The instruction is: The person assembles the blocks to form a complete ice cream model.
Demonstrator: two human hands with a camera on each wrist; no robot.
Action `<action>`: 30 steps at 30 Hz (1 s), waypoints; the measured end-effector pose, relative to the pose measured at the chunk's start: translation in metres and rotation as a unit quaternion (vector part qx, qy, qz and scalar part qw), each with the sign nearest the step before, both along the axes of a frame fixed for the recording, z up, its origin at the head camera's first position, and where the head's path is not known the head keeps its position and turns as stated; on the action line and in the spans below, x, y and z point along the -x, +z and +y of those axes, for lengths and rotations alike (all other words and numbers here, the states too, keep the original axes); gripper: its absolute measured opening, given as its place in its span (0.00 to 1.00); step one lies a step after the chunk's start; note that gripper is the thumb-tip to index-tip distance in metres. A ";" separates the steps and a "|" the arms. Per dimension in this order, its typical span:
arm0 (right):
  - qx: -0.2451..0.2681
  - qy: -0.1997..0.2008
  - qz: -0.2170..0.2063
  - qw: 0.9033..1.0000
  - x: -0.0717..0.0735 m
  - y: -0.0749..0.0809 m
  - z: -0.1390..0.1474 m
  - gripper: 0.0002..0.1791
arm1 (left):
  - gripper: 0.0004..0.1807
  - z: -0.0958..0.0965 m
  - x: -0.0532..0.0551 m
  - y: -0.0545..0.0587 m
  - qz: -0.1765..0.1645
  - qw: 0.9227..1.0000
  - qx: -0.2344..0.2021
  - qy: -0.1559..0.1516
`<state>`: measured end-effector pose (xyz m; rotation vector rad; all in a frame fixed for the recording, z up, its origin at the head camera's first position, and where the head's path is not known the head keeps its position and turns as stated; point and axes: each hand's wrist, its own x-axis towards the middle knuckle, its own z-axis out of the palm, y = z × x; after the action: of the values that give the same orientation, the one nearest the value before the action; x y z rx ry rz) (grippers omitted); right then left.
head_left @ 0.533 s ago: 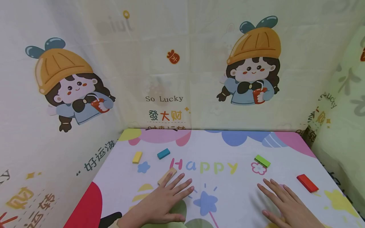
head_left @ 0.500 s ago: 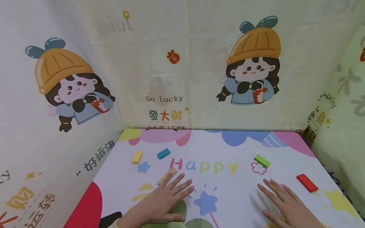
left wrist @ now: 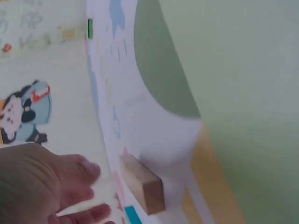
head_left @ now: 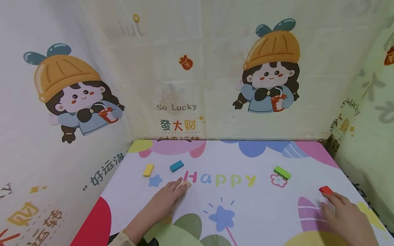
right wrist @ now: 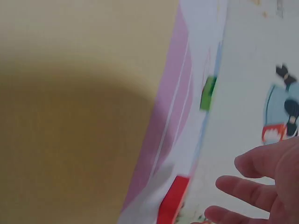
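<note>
Left hand (head_left: 164, 201), fingers apart, is just over wooden block (left wrist: 136, 181), long axis running away in left wrist view. Right hand (head_left: 347, 213), fingers spread, is nearest red block (right wrist: 174, 198) on table (head_left: 258, 205).

The "Happy" lettering (head_left: 220, 179) ran through pink, blue, yellow-green and yellow on a tabletop (head_left: 261, 203) of white with pastel shapes (head_left: 252, 149). Left of the lettering were a yellow block (head_left: 148, 170), a teal block (head_left: 176, 166) and, near the H (head_left: 189, 177), a tan wooden block (left wrist: 143, 185). Right of it were a lime-green block (head_left: 282, 173) with a darker side and a plain red block (head_left: 325, 189). Behind it, cream cloth (head_left: 218, 95) bore printed figures (head_left: 268, 71) in orange hats (head_left: 272, 49) and blue tops (head_left: 261, 104).
</note>
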<state>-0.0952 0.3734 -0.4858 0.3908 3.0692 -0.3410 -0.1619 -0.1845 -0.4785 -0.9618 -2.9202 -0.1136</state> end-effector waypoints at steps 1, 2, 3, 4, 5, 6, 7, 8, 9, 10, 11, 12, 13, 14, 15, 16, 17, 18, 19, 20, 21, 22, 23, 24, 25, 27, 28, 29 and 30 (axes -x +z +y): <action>0.015 -0.024 -0.009 1.000 0.003 -0.001 0.007 0.36 | 0.27 -0.002 0.002 -0.001 -0.012 1.000 -0.014 0.012; 0.028 -0.045 -0.014 0.998 0.006 -0.002 0.013 0.36 | 0.26 -0.004 0.004 -0.001 -0.025 0.999 -0.030 0.020; 0.040 -0.060 -0.016 0.997 0.008 -0.003 0.019 0.35 | 0.25 -0.006 0.006 -0.002 -0.037 0.998 -0.044 0.027; 0.054 -0.069 -0.011 0.996 0.010 -0.004 0.025 0.33 | 0.24 -0.008 0.008 -0.003 -0.048 0.997 -0.059 0.031; 0.065 -0.077 -0.012 0.995 0.012 -0.005 0.031 0.32 | 0.23 -0.009 0.010 -0.004 -0.059 0.995 -0.076 0.032; 0.079 -0.082 -0.016 0.993 0.014 -0.006 0.035 0.31 | 0.22 -0.010 0.012 -0.005 -0.069 0.993 -0.090 0.033; 0.094 -0.085 -0.018 0.992 0.016 -0.006 0.040 0.30 | 0.22 -0.011 0.014 -0.007 -0.078 0.991 -0.103 0.033; 0.107 -0.086 -0.020 0.990 0.017 -0.007 0.044 0.29 | 0.21 -0.011 0.015 -0.008 -0.086 0.989 -0.118 0.032; 0.121 -0.088 -0.025 0.988 0.018 -0.008 0.047 0.30 | 0.21 -0.012 0.017 -0.010 -0.094 0.986 -0.131 0.033; 0.136 -0.094 -0.031 0.986 0.020 -0.009 0.049 0.30 | 0.20 -0.012 0.019 -0.011 -0.102 0.984 -0.145 0.034; 0.149 -0.099 -0.039 0.983 0.021 -0.010 0.051 0.31 | 0.20 -0.012 0.020 -0.013 -0.111 0.981 -0.156 0.039; 0.159 -0.104 -0.043 0.981 0.022 -0.011 0.053 0.31 | 0.19 -0.013 0.022 -0.014 -0.117 0.978 -0.164 0.045; 0.168 -0.110 -0.047 0.979 0.024 -0.012 0.054 0.31 | 0.19 -0.013 0.023 -0.016 -0.122 0.976 -0.172 0.052; 0.173 -0.115 -0.047 0.977 0.025 -0.014 0.055 0.30 | 0.19 -0.013 0.024 -0.017 -0.128 0.974 -0.179 0.060; 0.175 -0.116 -0.044 0.977 0.026 -0.016 0.055 0.30 | 0.19 -0.013 0.025 -0.018 -0.133 0.971 -0.185 0.067; 0.177 -0.117 -0.041 0.977 0.027 -0.017 0.056 0.29 | 0.19 -0.013 0.025 -0.019 -0.139 0.969 -0.189 0.074; 0.178 -0.117 -0.036 0.976 0.027 -0.019 0.057 0.29 | 0.19 -0.014 0.026 -0.020 -0.142 0.968 -0.191 0.080; 0.178 -0.119 -0.032 0.976 0.028 -0.020 0.057 0.28 | 0.19 -0.014 0.026 -0.021 -0.145 0.967 -0.192 0.085; 0.180 -0.120 -0.028 0.976 0.028 -0.022 0.058 0.28 | 0.19 -0.014 0.026 -0.021 -0.146 0.966 -0.197 0.088; 0.179 -0.120 -0.024 0.976 0.029 -0.023 0.058 0.28 | 0.19 -0.014 0.026 -0.021 -0.148 0.964 -0.199 0.091; 0.180 -0.119 -0.020 0.976 0.030 -0.024 0.059 0.27 | 0.19 -0.013 0.026 -0.021 -0.150 0.963 -0.202 0.094; 0.181 -0.121 -0.016 0.976 0.030 -0.025 0.059 0.27 | 0.19 -0.013 0.026 -0.021 -0.152 0.962 -0.205 0.097; 0.181 -0.123 -0.013 0.976 0.031 -0.026 0.059 0.26 | 0.19 -0.013 0.027 -0.021 -0.153 0.961 -0.208 0.095; 0.180 -0.125 -0.009 0.976 0.031 -0.026 0.060 0.26 | 0.19 -0.013 0.027 -0.021 -0.154 0.960 -0.212 0.095; 0.179 -0.127 -0.007 0.976 0.032 -0.027 0.061 0.26 | 0.19 -0.013 0.027 -0.020 -0.155 0.960 -0.214 0.094; 0.181 -0.133 -0.003 0.974 0.032 -0.029 0.062 0.26 | 0.19 -0.012 0.028 -0.019 -0.160 0.958 -0.217 0.095; 0.181 -0.137 -0.003 0.974 0.032 -0.029 0.062 0.27 | 0.19 -0.012 0.028 -0.019 -0.163 0.957 -0.219 0.095; 0.181 -0.140 -0.002 0.973 0.032 -0.030 0.062 0.27 | 0.19 -0.012 0.028 -0.018 -0.165 0.957 -0.219 0.094; 0.183 -0.143 -0.001 0.973 0.032 -0.030 0.062 0.27 | 0.18 -0.011 0.029 -0.018 -0.169 0.956 -0.220 0.097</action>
<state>-0.1273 0.4356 -0.5161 0.8072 2.8520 -0.8943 -0.1904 -0.1959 -0.4965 -0.6313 -3.0465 -0.9591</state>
